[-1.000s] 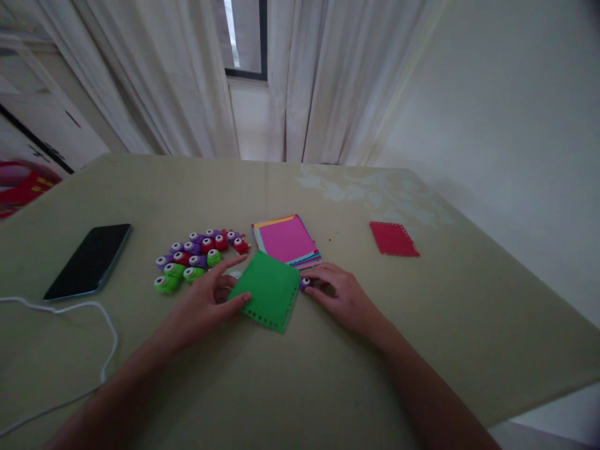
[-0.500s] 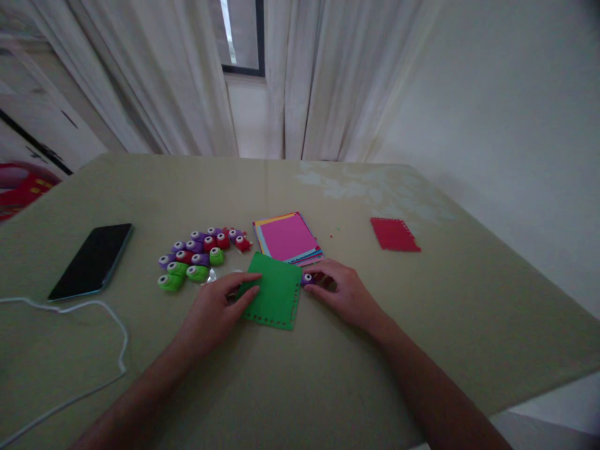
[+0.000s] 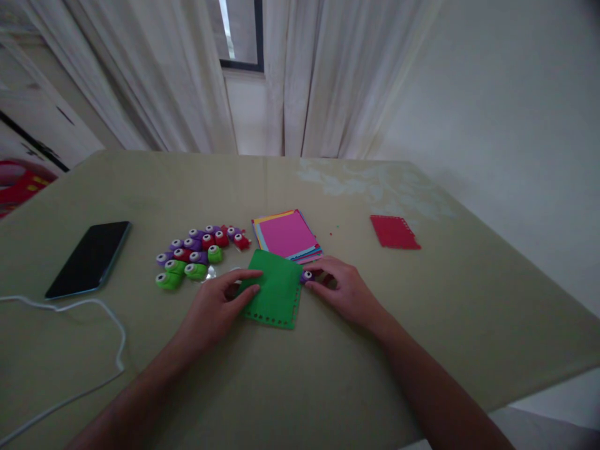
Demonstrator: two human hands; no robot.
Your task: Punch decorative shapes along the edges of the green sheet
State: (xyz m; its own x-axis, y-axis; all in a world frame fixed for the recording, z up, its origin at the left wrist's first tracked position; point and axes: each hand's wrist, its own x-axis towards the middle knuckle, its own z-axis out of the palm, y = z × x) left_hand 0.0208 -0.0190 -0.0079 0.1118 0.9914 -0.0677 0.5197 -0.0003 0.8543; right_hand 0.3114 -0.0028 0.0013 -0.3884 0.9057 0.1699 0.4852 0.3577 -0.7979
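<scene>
My left hand (image 3: 219, 302) grips the left side of a green paper sheet (image 3: 274, 289), with thumb and forefinger on top of it. Small holes run along the sheet's bottom and right edges. At the sheet's upper right edge, my right hand (image 3: 344, 289) is closed around a small purple hole punch (image 3: 307, 276) with a round eye on it. Its fingers hide most of the punch. Behind the green sheet lies a stack of coloured paper (image 3: 288, 234), pink on top, which the green sheet partly overlaps in view.
Several purple, red and green eye-topped punches (image 3: 197, 257) sit left of the paper stack. A black tablet (image 3: 89, 259) and a white cable (image 3: 105, 306) lie at the left. A red sheet with punched edges (image 3: 394, 232) rests at the right, with tiny paper bits (image 3: 330, 234) nearby.
Both hands keep their hold on the green sheet and the purple hole punch, in nearly the same places. The whole view has shifted very slightly.
</scene>
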